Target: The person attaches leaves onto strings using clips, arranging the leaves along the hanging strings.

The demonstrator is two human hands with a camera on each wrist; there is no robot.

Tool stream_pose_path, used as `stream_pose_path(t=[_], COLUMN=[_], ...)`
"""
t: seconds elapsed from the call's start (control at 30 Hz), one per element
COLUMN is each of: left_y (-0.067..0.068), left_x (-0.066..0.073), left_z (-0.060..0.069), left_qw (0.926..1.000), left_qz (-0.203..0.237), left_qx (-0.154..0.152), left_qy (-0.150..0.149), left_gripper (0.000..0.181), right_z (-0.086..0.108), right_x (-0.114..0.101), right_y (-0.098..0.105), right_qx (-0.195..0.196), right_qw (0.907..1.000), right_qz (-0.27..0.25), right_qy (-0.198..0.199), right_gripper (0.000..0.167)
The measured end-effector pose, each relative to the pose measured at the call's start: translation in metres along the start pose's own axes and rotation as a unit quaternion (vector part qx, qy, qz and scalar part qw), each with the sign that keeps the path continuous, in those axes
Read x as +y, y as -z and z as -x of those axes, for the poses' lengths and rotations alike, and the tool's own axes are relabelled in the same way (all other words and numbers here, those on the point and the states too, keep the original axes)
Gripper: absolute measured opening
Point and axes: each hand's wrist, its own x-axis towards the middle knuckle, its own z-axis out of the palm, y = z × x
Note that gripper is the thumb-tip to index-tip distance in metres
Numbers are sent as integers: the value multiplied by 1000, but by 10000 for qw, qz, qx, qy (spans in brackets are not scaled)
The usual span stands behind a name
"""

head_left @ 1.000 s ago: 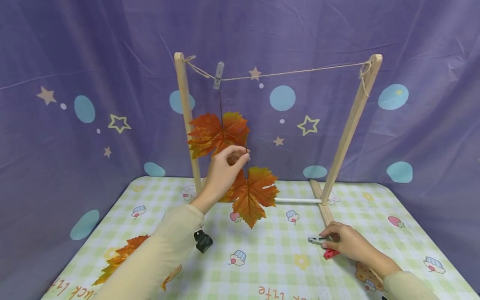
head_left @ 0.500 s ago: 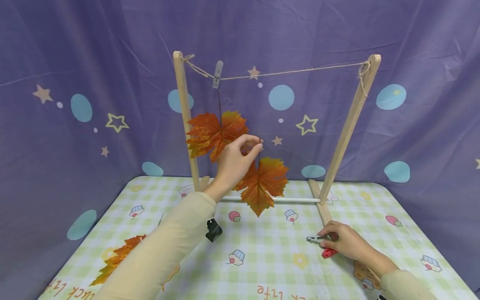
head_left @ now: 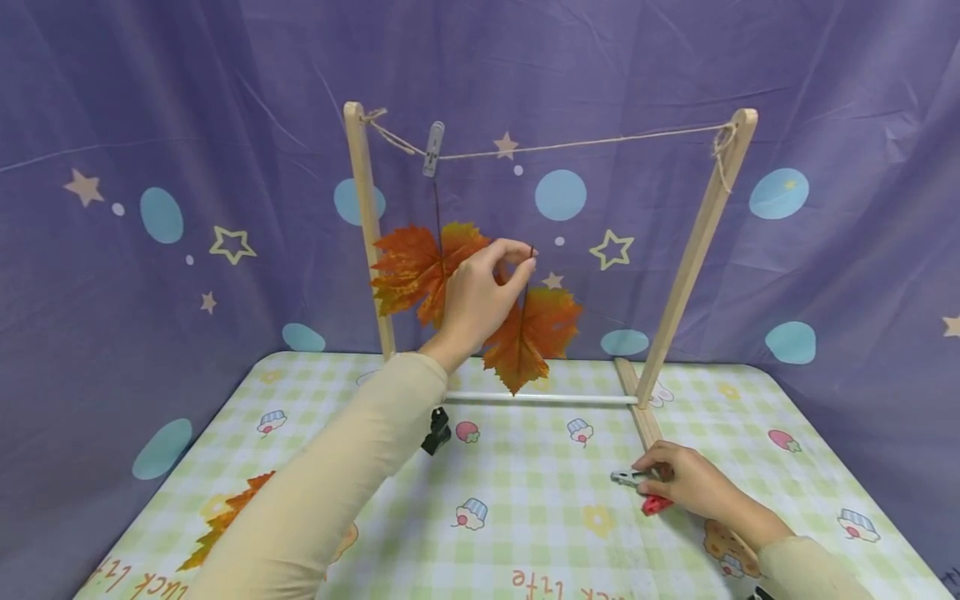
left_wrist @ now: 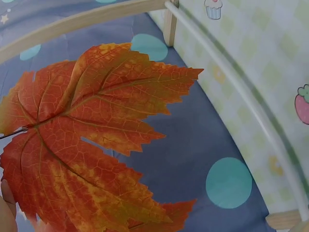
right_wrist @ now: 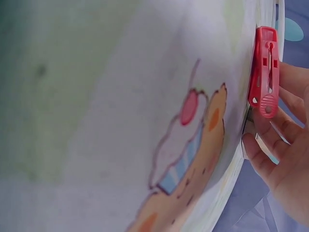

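My left hand [head_left: 483,292] pinches the thin dark stem of an orange-red artificial maple leaf [head_left: 534,333], which hangs below the fingertips. In the left wrist view that leaf [left_wrist: 96,116] fills much of the picture. A second maple leaf [head_left: 408,267] hangs behind the left hand, its stem held by a grey clothespin [head_left: 432,150] on the twine [head_left: 585,144]. At the table's right, my right hand [head_left: 693,479] holds another grey clothespin [head_left: 628,477] between thumb and fingers. A red clothespin [head_left: 656,504] lies beside these fingers; the right wrist view shows it [right_wrist: 265,72] up close.
A wooden frame has a left post [head_left: 365,208], a right post [head_left: 697,250] and a white bottom rod [head_left: 562,399]. Another maple leaf [head_left: 232,517] lies on the checked tablecloth [head_left: 540,483], partly behind the left sleeve [head_left: 322,492]. A purple curtain [head_left: 660,67] hangs behind.
My left hand has risen and moved right, lifting the pinched leaf up from near the table to in front of the curtain. My right hand has stayed nearly still with its clothespin.
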Motion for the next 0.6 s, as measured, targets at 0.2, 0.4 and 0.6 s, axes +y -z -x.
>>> stream_pose_path(t=[0.2,0.4,0.6], left_y=[1,0,-1], left_x=[2,4,4], left_z=[-10,-18,-24], left_qw=[9997,9996,9991], left_qz=[-223,-271,-386], left_qx=[-25,-88,-60], left_qy=[-61,34,159], left_gripper=[20,21,22], right_z=[1,1,0], right_x=[-3,-3,-4], right_y=[2,4,5], right_qx=[-108,-156,-184], right_qw=[9999,9997,9996], right_qz=[55,174,191], right_qy=[28,4,20], right_gripper=[25,24,24])
